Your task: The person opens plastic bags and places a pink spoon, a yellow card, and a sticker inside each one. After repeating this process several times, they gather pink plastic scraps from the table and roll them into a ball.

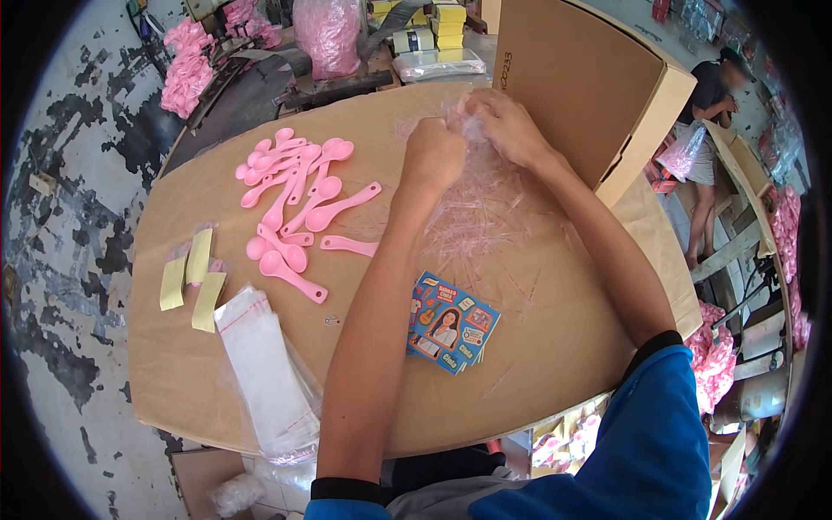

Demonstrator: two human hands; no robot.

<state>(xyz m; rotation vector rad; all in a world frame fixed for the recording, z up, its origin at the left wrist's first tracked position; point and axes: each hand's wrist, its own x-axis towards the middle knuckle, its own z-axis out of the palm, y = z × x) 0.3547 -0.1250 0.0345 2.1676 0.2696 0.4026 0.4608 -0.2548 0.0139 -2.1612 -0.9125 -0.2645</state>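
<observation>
Both arms reach to the far side of the brown-covered table. My left hand is closed at the edge of a bunch of thin clear plastic strips. Against the same bunch, my right hand has its fingers curled round the strips. More loose clear strips lie scattered below the hands. To the left is a spread of pink plastic spoons; my left forearm hides part of one. A small stack of blue printed cards lies between my forearms.
A tall cardboard box stands at the far right of the table. Flat clear plastic bags lie front left, near several yellow slips. Behind the table is a full pink-tinted bag. Another person stands at right.
</observation>
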